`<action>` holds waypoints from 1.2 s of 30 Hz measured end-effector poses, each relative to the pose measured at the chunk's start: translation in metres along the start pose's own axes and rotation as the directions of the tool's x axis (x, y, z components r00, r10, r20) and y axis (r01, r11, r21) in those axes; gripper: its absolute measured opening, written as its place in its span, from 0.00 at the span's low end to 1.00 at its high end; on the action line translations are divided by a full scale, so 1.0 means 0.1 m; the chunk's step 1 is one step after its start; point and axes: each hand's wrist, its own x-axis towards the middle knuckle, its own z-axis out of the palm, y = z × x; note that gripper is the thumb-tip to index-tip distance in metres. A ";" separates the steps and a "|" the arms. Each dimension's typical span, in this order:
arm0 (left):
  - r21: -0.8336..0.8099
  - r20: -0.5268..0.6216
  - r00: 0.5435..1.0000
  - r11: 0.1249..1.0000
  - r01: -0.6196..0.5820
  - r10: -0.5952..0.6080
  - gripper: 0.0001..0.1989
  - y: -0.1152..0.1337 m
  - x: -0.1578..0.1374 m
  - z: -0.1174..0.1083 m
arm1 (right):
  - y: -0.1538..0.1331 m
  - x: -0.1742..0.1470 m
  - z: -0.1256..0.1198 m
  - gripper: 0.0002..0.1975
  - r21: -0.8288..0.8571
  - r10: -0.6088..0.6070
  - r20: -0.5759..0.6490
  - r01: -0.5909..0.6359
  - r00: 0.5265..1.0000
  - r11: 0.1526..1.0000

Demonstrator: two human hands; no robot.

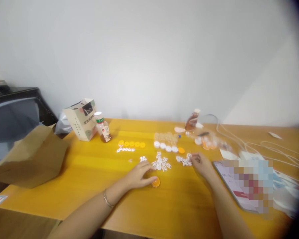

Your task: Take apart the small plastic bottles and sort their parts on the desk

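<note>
My left hand (140,175) lies low over the table, thumb and index finger apart. Its thumb tip touches the edge of a round orange disc (156,182). My right hand (200,164) is closed in a pinch at a small white openwork piece (189,156), beside a few similar pieces (181,161). Between my hands is a loose pile of white openwork pieces (160,163). Small white bits (143,159) sit just beyond my left fingers. Blur hides the fine detail of the pieces.
Rows of yellow discs (132,144), small white discs (126,149), white round caps (165,147) and clear pieces (165,136) lie farther back. A bottle (103,128) and paper bag (83,121) stand left. A phone (235,186) and cables (235,136) are right.
</note>
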 end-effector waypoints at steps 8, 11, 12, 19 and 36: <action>0.041 0.154 0.984 0.995 -0.094 0.087 0.24 -0.02 0.00 0.01 | 0.08 0.00 0.01 0.05 -0.276 0.018 0.101 0.011 0.995 0.961; 0.041 0.163 0.984 0.996 -0.085 0.078 0.20 -0.05 0.00 0.04 | 0.08 -0.01 -0.01 0.05 -0.263 0.011 0.109 0.018 0.994 0.965; 0.042 0.167 0.983 0.996 -0.084 0.076 0.19 -0.05 0.00 0.05 | 0.07 0.00 -0.02 0.04 -0.260 0.006 0.108 0.022 0.994 0.965; 0.035 0.183 0.980 0.996 -0.084 0.077 0.14 -0.08 0.00 0.09 | -0.27 -0.23 0.09 0.11 -0.131 -0.191 0.105 0.204 0.976 0.970; -0.003 0.155 0.987 0.999 -0.041 0.041 0.16 -0.10 0.00 0.15 | -0.74 -0.88 0.57 0.06 0.105 -0.530 0.592 0.594 0.607 0.798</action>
